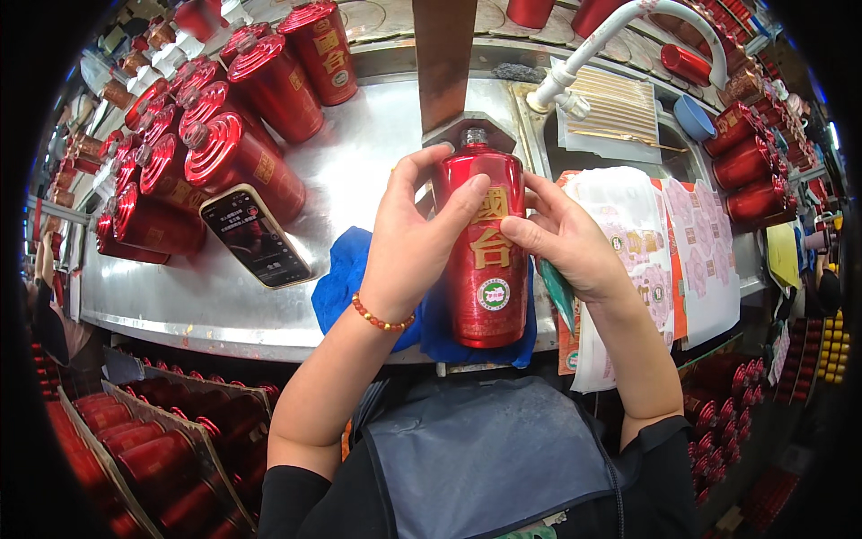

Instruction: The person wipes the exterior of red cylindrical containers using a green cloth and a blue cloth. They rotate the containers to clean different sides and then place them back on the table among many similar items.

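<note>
Both of my hands grip a glossy red bottle [485, 305] with a bare dark neck, gold characters and a round green-and-white sticker low on its front. My left hand [417, 238] wraps its left side, thumb across the front near the shoulder. From the right, my right hand [575, 242] presses its thumb on the gold lettering. A flat green piece [557, 292], its kind unclear, sticks out below the right palm. Beneath the bottle's lower end lies a blue cloth [346, 278]. Beside my right hand are printed decal sheets [620, 225] with pink patterns.
Several red bottles [238, 162] stand and lean on the steel counter [382, 135] at left, near a phone [256, 238]. A brown post [444, 54] rises ahead. At right are a white faucet [620, 31], a slatted board [611, 103] and a blue bowl [693, 117]. Bottle-filled crates [153, 449] sit lower left.
</note>
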`<action>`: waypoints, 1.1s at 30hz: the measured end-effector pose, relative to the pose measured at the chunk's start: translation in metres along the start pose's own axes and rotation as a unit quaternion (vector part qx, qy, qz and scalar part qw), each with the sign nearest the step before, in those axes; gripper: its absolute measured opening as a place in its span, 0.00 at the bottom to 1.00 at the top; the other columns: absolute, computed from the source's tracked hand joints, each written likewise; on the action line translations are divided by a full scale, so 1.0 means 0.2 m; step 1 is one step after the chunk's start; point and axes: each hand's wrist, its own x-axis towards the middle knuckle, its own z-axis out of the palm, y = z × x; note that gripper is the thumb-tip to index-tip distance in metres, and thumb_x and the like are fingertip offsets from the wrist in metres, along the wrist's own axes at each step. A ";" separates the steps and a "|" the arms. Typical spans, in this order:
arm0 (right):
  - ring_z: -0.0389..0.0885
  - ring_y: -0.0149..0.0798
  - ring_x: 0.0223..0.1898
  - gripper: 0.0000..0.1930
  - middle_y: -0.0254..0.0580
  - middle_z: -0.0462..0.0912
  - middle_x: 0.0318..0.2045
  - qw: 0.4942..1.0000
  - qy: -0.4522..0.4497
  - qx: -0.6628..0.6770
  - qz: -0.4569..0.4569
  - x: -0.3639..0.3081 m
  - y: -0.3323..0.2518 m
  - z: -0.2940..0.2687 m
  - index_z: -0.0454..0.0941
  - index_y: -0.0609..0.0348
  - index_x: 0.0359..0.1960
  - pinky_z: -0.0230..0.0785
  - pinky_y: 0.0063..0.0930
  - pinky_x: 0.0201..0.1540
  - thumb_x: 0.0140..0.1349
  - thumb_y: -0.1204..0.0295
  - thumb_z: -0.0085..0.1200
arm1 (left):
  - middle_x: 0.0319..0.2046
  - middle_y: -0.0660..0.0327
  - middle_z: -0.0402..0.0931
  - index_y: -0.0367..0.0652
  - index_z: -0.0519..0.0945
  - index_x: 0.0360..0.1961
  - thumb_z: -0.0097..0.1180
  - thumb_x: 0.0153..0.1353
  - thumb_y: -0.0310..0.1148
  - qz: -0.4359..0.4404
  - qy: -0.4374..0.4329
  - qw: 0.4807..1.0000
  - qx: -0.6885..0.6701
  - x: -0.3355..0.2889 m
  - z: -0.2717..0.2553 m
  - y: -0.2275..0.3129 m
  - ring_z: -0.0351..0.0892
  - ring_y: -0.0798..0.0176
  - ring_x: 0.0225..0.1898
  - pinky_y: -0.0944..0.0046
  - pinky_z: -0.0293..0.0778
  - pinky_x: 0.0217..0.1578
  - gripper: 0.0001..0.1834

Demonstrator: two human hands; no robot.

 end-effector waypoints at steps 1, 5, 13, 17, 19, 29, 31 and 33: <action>0.84 0.33 0.49 0.43 0.53 0.75 0.61 1.000 -0.003 0.003 -0.001 0.00 0.00 0.00 0.58 0.69 0.74 0.76 0.27 0.54 0.64 0.64 0.70 | 0.59 0.48 0.72 0.31 0.70 0.63 0.69 0.65 0.37 0.000 0.000 1.000 -0.006 0.00 0.00 0.00 0.73 0.60 0.62 0.62 0.73 0.61 0.32; 0.84 0.31 0.47 0.43 0.52 0.76 0.61 1.000 -0.013 0.023 -0.004 0.01 0.00 0.00 0.58 0.69 0.74 0.77 0.25 0.52 0.64 0.64 0.70 | 0.58 0.49 0.73 0.33 0.71 0.62 0.70 0.65 0.37 -0.007 -0.004 1.000 -0.028 0.01 0.01 -0.01 0.74 0.62 0.59 0.64 0.75 0.58 0.31; 0.82 0.25 0.40 0.43 0.51 0.76 0.59 0.999 0.010 -0.025 -0.022 0.03 -0.01 -0.04 0.61 0.70 0.72 0.76 0.20 0.44 0.63 0.61 0.71 | 0.57 0.56 0.75 0.36 0.71 0.63 0.62 0.72 0.37 -0.035 -0.014 0.994 -0.098 0.00 -0.01 0.01 0.76 0.68 0.57 0.66 0.74 0.57 0.25; 0.78 0.22 0.34 0.42 0.49 0.76 0.57 0.992 0.057 -0.089 -0.074 0.07 -0.04 -0.03 0.64 0.71 0.71 0.72 0.17 0.39 0.62 0.60 0.72 | 0.57 0.57 0.77 0.38 0.72 0.65 0.54 0.77 0.38 -0.060 -0.021 0.986 -0.151 0.00 -0.02 0.01 0.77 0.69 0.57 0.66 0.74 0.58 0.22; 0.74 0.21 0.31 0.41 0.48 0.75 0.56 0.983 0.083 -0.135 -0.097 0.08 -0.07 -0.01 0.67 0.71 0.68 0.70 0.15 0.36 0.60 0.61 0.73 | 0.57 0.57 0.77 0.37 0.72 0.64 0.56 0.75 0.38 -0.059 -0.018 0.986 -0.155 -0.01 -0.01 0.01 0.76 0.69 0.57 0.67 0.74 0.58 0.22; 0.75 0.21 0.31 0.33 0.46 0.77 0.53 0.987 0.055 -0.126 -0.088 0.16 -0.10 -0.03 0.73 0.70 0.61 0.70 0.16 0.33 0.59 0.62 0.73 | 0.56 0.55 0.75 0.35 0.73 0.61 0.65 0.69 0.35 -0.026 0.004 0.996 -0.087 0.01 0.02 -0.03 0.74 0.67 0.58 0.66 0.73 0.58 0.24; 0.75 0.21 0.31 0.32 0.45 0.77 0.53 0.990 0.046 -0.110 -0.074 0.16 -0.10 -0.03 0.74 0.69 0.60 0.71 0.16 0.33 0.60 0.63 0.73 | 0.56 0.55 0.75 0.36 0.73 0.61 0.65 0.69 0.35 -0.028 0.005 0.996 -0.087 0.01 0.02 -0.03 0.74 0.67 0.58 0.66 0.72 0.58 0.24; 0.75 0.21 0.31 0.31 0.44 0.77 0.52 0.993 0.043 -0.087 -0.069 0.17 -0.09 -0.03 0.74 0.69 0.60 0.71 0.17 0.33 0.61 0.63 0.73 | 0.57 0.55 0.75 0.36 0.73 0.61 0.65 0.69 0.35 -0.027 0.006 0.996 -0.090 0.01 0.02 -0.03 0.74 0.67 0.58 0.66 0.72 0.58 0.24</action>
